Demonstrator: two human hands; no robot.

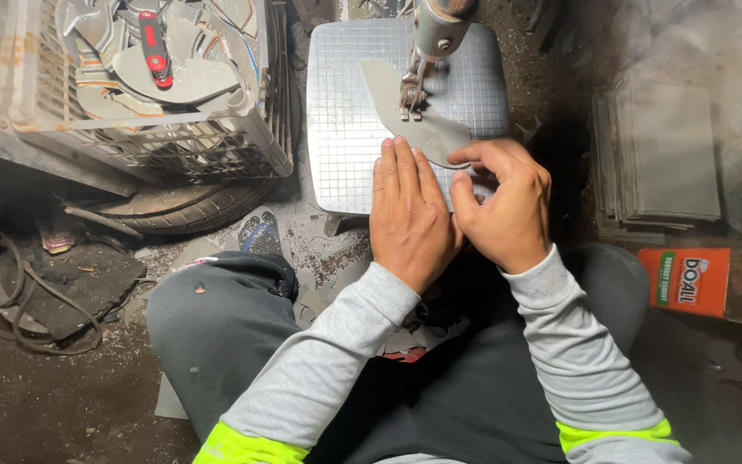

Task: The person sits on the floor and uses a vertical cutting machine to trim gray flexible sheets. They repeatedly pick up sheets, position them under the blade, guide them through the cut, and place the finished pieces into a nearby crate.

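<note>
At frame centre our left hand (pixel 407 215) lies flat, fingers together, our right hand (pixel 501 202) pinching the curved grey sheet (pixel 388 90) under the machine's foot (pixel 411 93); seemingly half fed through.

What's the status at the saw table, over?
Left hand flat on grey sheet piece. Right hand pinching its edge. Piece under saw blade. Nothing blocking.

Curved grey metal sheet (pixel 422 129) flat under saw blade.
</note>
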